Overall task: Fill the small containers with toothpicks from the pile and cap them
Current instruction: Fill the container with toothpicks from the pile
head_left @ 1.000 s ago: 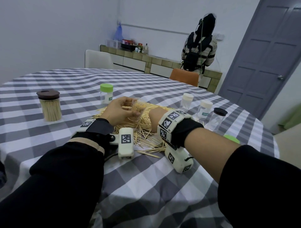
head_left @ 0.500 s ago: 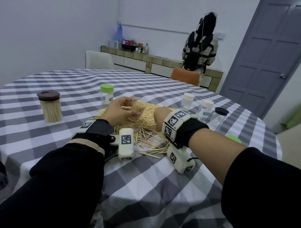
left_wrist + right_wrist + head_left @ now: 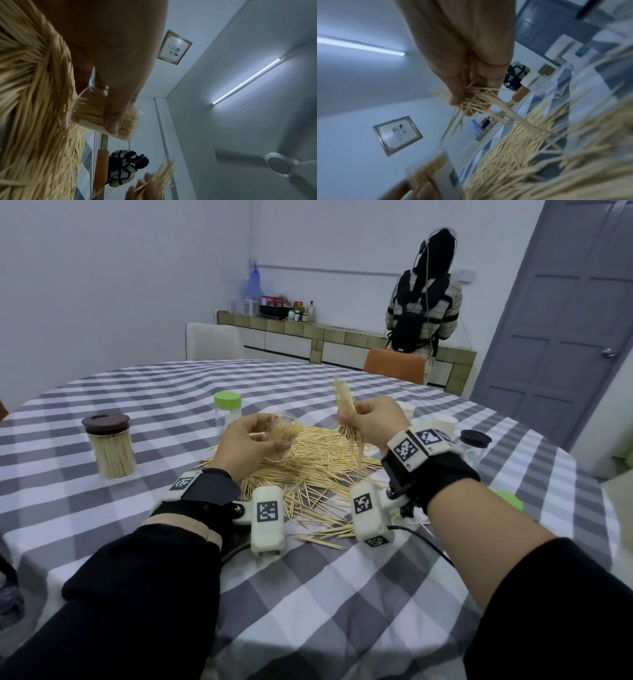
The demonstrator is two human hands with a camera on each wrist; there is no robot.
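A pile of toothpicks (image 3: 308,467) lies on the checked tablecloth in front of me. My left hand (image 3: 250,443) grips a small clear container (image 3: 284,431), tilted over the pile with its mouth toward the right and partly filled with toothpicks; it also shows in the left wrist view as the clear container (image 3: 96,112). My right hand (image 3: 370,422) holds a bunch of toothpicks (image 3: 344,402) lifted above the pile, a hand's width right of the container. The same bunch of toothpicks (image 3: 476,100) fans out of my curled fingers.
A brown-lidded jar (image 3: 109,445) full of toothpicks stands at the left. A green-capped container (image 3: 227,410) stands behind the pile. White-capped containers (image 3: 443,422) and a black-capped one (image 3: 474,443) stand at the right, with a green cap (image 3: 507,498) nearer. A person (image 3: 423,313) stands at the far counter.
My right hand has risen from the pile with a bunch of toothpicks gripped in it. The left hand keeps the container tilted in about the same place.
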